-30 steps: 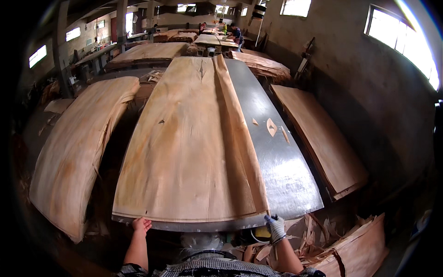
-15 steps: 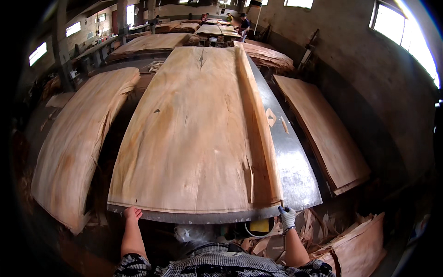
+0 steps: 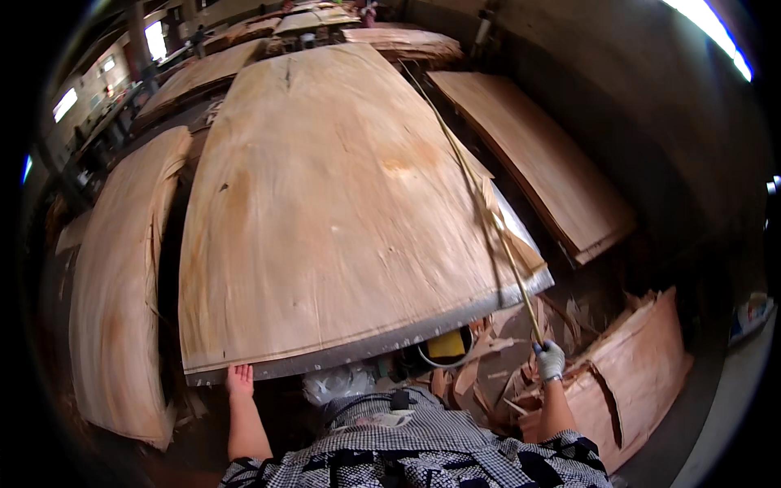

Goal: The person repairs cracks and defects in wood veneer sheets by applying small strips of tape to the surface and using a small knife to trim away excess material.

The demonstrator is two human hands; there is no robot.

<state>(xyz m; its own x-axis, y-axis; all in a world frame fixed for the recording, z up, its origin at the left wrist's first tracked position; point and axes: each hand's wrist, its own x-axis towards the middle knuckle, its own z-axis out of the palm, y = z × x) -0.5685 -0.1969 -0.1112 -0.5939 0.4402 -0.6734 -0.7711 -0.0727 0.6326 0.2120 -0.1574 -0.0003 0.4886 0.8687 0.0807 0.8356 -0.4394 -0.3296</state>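
A large, thin sheet of pale wood veneer (image 3: pixel 317 220) lies spread over a metal-topped table (image 3: pixel 382 346). My bare left hand (image 3: pixel 240 380) rests at the near left edge of the sheet, fingers stretched out against it. In a pale glove, my right hand (image 3: pixel 550 360) is closed around the near end of a long, thin stick (image 3: pixel 515 272). The stick slants away over the right side of the sheet to its far right corner. Beside it, near the right corner, a flap of veneer (image 3: pixel 521 250) is creased and folded.
Veneer stacks flank the table: a left stack (image 3: pixel 122 285) and a right stack (image 3: pixel 541 163). A bundle of veneer (image 3: pixel 626 382) and torn scraps lie at the lower right. Under the near edge are a bucket with something yellow (image 3: pixel 446 345) and clear plastic (image 3: pixel 338 382).
The folded right side of the veneer has been opened out flat over the metal. My right hand has moved right, off the table's edge, with the stick. My left hand stays near the left corner.
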